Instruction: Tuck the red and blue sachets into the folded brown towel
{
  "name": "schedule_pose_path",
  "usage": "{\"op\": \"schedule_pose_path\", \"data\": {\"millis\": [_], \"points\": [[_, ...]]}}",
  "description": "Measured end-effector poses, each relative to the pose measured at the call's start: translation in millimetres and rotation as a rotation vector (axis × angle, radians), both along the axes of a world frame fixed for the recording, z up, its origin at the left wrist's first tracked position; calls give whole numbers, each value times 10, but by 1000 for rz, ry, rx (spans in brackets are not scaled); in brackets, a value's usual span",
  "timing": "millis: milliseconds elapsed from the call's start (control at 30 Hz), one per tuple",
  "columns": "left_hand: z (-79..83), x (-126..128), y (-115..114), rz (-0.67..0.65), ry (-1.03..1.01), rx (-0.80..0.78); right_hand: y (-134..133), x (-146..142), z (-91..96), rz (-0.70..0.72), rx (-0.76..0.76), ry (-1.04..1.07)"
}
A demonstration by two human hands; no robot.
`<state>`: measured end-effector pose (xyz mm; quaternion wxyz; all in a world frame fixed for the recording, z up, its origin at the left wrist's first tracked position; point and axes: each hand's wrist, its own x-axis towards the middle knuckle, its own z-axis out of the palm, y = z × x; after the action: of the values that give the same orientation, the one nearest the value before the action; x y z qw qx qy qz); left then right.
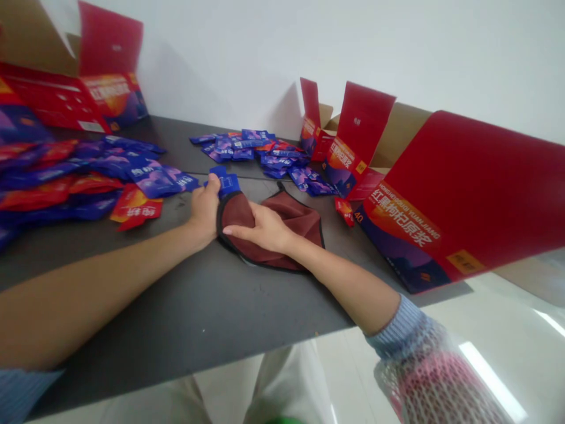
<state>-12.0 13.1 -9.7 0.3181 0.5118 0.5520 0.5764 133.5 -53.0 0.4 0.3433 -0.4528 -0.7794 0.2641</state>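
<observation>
Closed in a fist, my left hand [205, 209] grips a blue sachet [228, 184]; its printed edge sticks out past the thumb. Just right of it, my right hand [267, 228] holds a brown cloth [304, 221] with black edging against the table. The thumb lies along the top of the cloth, and the other fingers are partly hidden in its folds. The cloth's left edge touches or nearly touches my left hand; which one I cannot tell.
Blue and red sachets lie heaped on the left [57, 176], with a second pile [251, 144] at the back. Opened red cartons [415, 235] stand along the right side, and more cartons [110, 97] at the back left. The dark table [189, 330] ends close to my legs.
</observation>
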Motion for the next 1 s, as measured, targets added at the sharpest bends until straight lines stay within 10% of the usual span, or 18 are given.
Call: {"op": "schedule_pose_path", "data": {"millis": [533, 1000], "points": [[201, 9, -377, 12, 213, 273, 55, 72, -30, 123, -23, 199], [140, 71, -565, -169, 275, 419, -17, 44, 38, -129, 155, 312]]}}
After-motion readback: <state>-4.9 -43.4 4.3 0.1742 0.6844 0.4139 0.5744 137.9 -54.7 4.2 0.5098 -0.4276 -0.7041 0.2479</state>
